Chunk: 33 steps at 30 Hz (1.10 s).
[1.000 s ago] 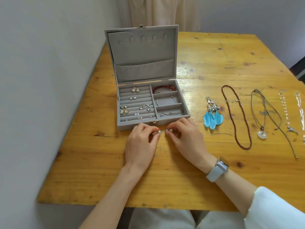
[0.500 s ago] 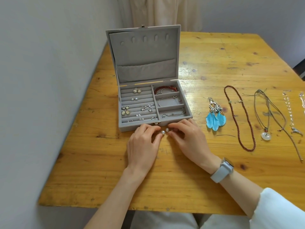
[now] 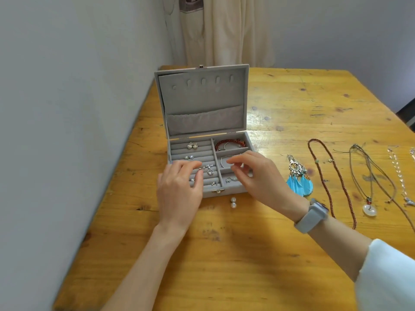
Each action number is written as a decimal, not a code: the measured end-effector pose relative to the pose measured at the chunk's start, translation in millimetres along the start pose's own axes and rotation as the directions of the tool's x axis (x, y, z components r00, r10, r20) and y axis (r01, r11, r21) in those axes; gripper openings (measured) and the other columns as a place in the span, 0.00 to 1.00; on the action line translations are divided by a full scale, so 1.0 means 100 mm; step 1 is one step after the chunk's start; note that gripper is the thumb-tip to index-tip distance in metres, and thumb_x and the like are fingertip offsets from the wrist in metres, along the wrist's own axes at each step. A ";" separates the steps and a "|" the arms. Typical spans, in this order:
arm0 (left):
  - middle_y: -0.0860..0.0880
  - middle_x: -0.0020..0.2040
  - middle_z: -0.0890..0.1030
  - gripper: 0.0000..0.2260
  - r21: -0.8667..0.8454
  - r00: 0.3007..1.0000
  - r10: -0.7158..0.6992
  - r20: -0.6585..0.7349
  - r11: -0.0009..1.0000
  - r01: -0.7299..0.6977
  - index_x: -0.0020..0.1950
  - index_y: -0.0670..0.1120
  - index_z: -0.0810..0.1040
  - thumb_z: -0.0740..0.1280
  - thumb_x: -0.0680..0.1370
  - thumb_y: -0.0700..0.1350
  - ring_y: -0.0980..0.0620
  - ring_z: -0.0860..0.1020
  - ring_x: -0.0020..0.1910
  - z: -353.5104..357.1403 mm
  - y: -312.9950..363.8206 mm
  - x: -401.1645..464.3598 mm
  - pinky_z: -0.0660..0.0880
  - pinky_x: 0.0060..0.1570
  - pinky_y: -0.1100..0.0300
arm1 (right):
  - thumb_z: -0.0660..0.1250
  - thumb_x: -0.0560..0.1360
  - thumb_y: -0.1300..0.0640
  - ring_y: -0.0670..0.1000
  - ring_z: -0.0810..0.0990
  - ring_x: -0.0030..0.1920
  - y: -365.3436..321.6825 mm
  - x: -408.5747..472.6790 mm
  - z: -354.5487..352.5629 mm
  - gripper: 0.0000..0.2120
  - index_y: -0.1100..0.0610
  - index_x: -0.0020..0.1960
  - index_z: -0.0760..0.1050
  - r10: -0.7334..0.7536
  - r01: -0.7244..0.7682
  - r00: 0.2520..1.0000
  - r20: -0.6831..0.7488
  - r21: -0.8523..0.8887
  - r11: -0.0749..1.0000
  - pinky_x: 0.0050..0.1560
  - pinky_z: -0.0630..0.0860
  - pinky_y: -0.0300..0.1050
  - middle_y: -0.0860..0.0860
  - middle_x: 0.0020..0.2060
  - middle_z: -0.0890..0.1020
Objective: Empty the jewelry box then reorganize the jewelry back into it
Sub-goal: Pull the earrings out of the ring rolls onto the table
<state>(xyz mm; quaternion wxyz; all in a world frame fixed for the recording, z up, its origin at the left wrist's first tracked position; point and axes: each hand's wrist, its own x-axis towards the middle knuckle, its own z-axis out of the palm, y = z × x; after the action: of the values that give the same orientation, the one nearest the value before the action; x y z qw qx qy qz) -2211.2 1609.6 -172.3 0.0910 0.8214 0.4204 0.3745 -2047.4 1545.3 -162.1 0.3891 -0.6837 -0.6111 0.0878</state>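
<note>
The grey jewelry box stands open near the table's left edge, lid upright. Its left ring rows hold several small silver earrings. The right compartments hold a red bead bracelet and thin silver chains. My left hand hovers over the ring rows, thumb and forefinger around the end of a silver earring; whether they grip it is unclear. My right hand hangs over the right compartments with fingers spread and nothing in them. Two pearl earrings lie on the table just in front of the box.
Right of the box on the wooden table lie blue feather earrings, a brown bead necklace, a cord necklace with a white round pendant and silver chains. A wall runs along the table's left side.
Both hands have let go of the pearl earrings, which now lie on the table, and have moved up over the box. The camera view has shifted a little.
</note>
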 end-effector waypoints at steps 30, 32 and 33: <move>0.51 0.41 0.81 0.08 0.312 0.993 0.082 0.085 0.944 -0.105 0.40 0.49 0.84 0.77 0.63 0.43 0.45 0.77 0.43 0.42 -0.51 0.79 0.69 0.48 0.48 | 0.64 0.74 0.55 0.54 0.71 0.54 0.12 0.99 0.62 0.11 0.56 0.56 0.76 -0.020 0.064 0.986 0.164 -0.269 0.961 0.51 0.68 0.47 0.54 0.50 0.77; 0.51 0.40 0.81 0.07 0.318 0.994 0.077 0.079 0.943 -0.099 0.40 0.49 0.84 0.77 0.64 0.43 0.45 0.77 0.43 0.42 -0.53 0.79 0.63 0.49 0.51 | 0.64 0.74 0.54 0.54 0.71 0.54 0.13 0.99 0.61 0.11 0.56 0.55 0.76 -0.025 0.071 0.985 0.169 -0.272 0.960 0.51 0.67 0.47 0.53 0.50 0.77; 0.51 0.40 0.81 0.07 0.320 0.994 0.072 0.078 0.943 -0.094 0.40 0.49 0.84 0.77 0.64 0.43 0.45 0.77 0.43 0.43 -0.53 0.79 0.60 0.49 0.52 | 0.64 0.75 0.54 0.53 0.71 0.55 0.13 0.99 0.61 0.11 0.56 0.55 0.75 -0.027 0.074 0.985 0.172 -0.273 0.959 0.52 0.67 0.46 0.53 0.50 0.77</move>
<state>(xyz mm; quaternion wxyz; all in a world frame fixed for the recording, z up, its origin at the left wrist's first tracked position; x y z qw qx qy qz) -2185.7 1710.3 -184.1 -0.0471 0.8540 0.4379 0.2770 -2050.3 1661.1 -176.6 0.2388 -0.7059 -0.6651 0.0477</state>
